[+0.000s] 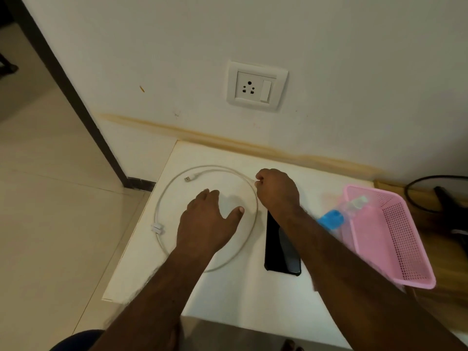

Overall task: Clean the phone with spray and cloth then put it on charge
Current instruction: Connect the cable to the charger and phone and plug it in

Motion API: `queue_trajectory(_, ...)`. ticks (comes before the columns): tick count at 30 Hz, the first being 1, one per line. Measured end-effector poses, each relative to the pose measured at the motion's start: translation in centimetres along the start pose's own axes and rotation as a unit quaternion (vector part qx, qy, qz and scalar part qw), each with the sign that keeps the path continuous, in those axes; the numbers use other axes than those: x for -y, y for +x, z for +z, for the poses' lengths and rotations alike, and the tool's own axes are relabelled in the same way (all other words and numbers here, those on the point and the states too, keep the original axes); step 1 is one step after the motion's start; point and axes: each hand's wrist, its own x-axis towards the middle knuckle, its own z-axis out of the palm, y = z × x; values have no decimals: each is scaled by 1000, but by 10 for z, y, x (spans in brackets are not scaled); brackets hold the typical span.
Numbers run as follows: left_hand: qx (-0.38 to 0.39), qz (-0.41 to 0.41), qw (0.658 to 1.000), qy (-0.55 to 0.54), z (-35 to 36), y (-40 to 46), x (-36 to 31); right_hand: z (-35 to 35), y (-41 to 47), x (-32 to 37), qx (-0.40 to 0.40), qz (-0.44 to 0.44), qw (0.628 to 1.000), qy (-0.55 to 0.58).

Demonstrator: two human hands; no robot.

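On the white table (228, 295) a white charging cable (162, 198) lies in a loose loop, its USB plug (190, 178) at the far side. The right hand (277, 191) is clenched at the loop's right edge, its fingers (259, 179) seemingly pinching the cable, though the grip itself is hard to see. The left hand (205, 224) lies inside the loop, palm down, fingers spread and holding nothing. The black phone (281, 249) lies flat just right of the loop, partly under the right forearm. A pink basket (395, 239) beside it holds a spray bottle (339, 214). A wall socket (257, 86) sits above.
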Motion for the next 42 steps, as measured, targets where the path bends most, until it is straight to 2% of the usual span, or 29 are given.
queue_trajectory(3,-6,3,1000,-2,0,-1,2,3,16,0,38,4,998,-52)
queue_trajectory(7,-9,2,1000,-5,-2,-1,3,5,21,-1,38,-2,997,-66)
queue_trajectory(19,-5,4,1000,-1,-3,-2,3,8,23,-4,12,6,1000,-19)
queue_trajectory(28,-9,4,1000,0,-1,-3,2,-1,22,6,-10,8,998,64)
queue_trajectory(35,7,-3,993,119,-3,-4,13,7,21,-1,22,24,998,58)
queue_trajectory(38,-1,5,992,123,0,-5,17,12,20,-5,30,19,998,51)
queue_trajectory(42,-29,10,995,91,2,-4,21,13,15,-2,-43,-22,998,29)
